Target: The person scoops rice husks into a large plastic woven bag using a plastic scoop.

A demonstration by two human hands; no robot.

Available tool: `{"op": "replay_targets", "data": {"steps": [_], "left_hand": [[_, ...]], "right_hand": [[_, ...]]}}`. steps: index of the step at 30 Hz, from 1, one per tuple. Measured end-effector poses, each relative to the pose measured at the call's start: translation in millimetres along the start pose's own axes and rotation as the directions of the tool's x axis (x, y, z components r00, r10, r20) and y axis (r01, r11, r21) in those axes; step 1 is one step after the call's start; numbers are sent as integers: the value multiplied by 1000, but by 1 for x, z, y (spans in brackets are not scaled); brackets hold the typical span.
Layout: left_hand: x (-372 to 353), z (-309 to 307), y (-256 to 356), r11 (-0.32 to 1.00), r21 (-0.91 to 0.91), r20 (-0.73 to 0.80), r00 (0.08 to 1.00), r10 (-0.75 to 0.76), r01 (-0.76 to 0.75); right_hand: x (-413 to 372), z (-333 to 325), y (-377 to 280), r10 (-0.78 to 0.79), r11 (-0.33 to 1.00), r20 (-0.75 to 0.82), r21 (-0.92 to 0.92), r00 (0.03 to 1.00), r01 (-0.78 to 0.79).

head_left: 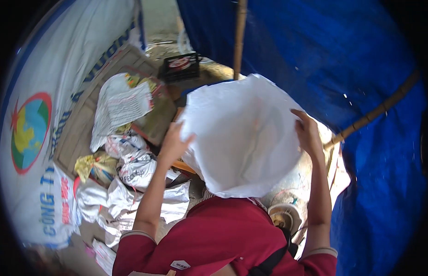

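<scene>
A big white sack (244,138) faces me with its round mouth wide; its inside looks pale and creased. At its left rim is my left hand (176,143), thumb and fingers spread apart and touching or very near the edge. My right hand (308,132) is at the right rim, its fingers bent over the edge towards the inside. The near edge of the sack comes close to the front of my red shirt (223,221). The sack's underside is hidden.
Several filled or crumpled bags (135,168) lie on the left, by a brown board (78,122). A black box (179,67) lies at the back. Blue tarpaulin (375,193) hangs at the right with bamboo poles (239,41). Low right is a bucket (292,215).
</scene>
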State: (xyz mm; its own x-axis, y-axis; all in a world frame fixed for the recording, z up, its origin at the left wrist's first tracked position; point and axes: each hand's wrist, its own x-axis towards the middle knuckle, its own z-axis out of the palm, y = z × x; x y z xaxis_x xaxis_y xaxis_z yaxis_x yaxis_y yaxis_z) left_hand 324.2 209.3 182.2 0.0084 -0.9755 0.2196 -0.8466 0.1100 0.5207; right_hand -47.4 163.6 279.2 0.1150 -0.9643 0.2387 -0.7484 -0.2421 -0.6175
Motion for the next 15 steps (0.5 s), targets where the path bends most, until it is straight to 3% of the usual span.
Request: {"op": "replay_targets", "data": {"steps": [2,4,6,8,10,12,13,14,15], "left_hand": [[-9,20,-3,995,-97,-14,1000,-22,20],[-9,13,3,935,-322,145,984,-103,145],[-12,23,-3,932,-331,166,982,-95,146],[-21,47,-11,919,-335,187,971,-152,208],[-22,45,-15,923,-349,212,973,-93,164],[-22,34,-17,933,-225,232,946,-228,280],[-18,28,-18,967,-92,199,956,-216,238],[-15,22,-15,971,-108,218,958,-187,214],[-10,8,-5,987,-125,92,992,-87,98]], "right_hand": [[-1,-5,0,17,998,-41,64,999,-14],[-1,-14,-20,110,969,-77,230,991,-90],[0,-17,-20,193,926,58,318,980,-201],[-1,-8,-5,153,967,80,194,985,-166],[-1,-8,-20,149,967,110,191,983,-168],[-5,-6,-33,174,964,121,183,977,-195],[-1,-5,-40,156,974,177,137,972,-181],[2,-4,-48,146,981,229,90,962,-170],[5,1,-57,132,988,264,45,955,-149]]}}
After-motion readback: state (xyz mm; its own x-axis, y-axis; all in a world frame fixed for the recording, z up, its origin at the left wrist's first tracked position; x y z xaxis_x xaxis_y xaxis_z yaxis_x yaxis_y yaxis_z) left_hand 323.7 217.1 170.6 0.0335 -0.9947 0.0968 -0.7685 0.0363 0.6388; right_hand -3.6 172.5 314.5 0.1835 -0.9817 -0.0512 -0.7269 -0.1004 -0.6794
